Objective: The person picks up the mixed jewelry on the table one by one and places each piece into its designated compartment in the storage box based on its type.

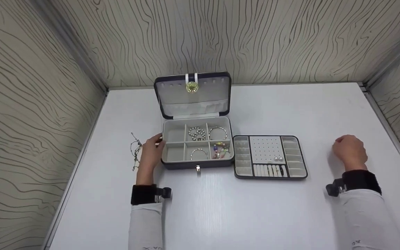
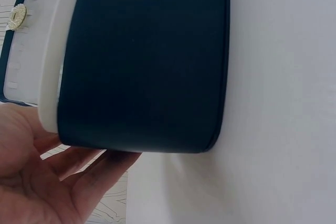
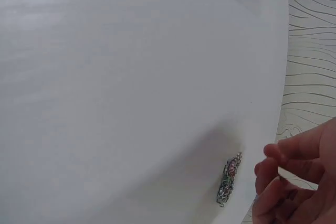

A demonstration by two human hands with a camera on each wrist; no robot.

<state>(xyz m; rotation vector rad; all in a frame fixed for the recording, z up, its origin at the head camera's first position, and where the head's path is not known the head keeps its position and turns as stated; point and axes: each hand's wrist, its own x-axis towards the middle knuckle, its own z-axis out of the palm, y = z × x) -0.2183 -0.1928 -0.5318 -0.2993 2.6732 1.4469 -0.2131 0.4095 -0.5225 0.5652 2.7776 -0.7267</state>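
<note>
At the left wall of an open jewelry box (image 1: pixel 198 164), my left hand (image 1: pixel 151 151) holds on, its thumb by the rim and its fingers along the outside. From the left wrist view, the fingers (image 2: pixel 100 179) reach behind the dark box side (image 2: pixel 147 66). Inside the box lie a silver bead bracelet (image 1: pixel 194 133), bangles (image 1: pixel 218 127) and a colourful beaded bracelet (image 1: pixel 216 148). Far to the right, my right hand (image 1: pixel 351 149) hangs over the table with loosely curled fingers and holds nothing. Close to its fingertips lies a small chain bracelet (image 3: pixel 227 182), hidden in the head view.
Right of the box sits a lift-out tray (image 1: pixel 271 177) with pearl earrings (image 1: pixel 278 158) and ring slots (image 1: pixel 269 170). A thin dark necklace (image 1: pixel 135 152) lies beside my left hand. The box lid (image 1: pixel 194 99) stands raised; patterned walls (image 1: pixel 214 41) border the white table (image 1: pixel 255 215).
</note>
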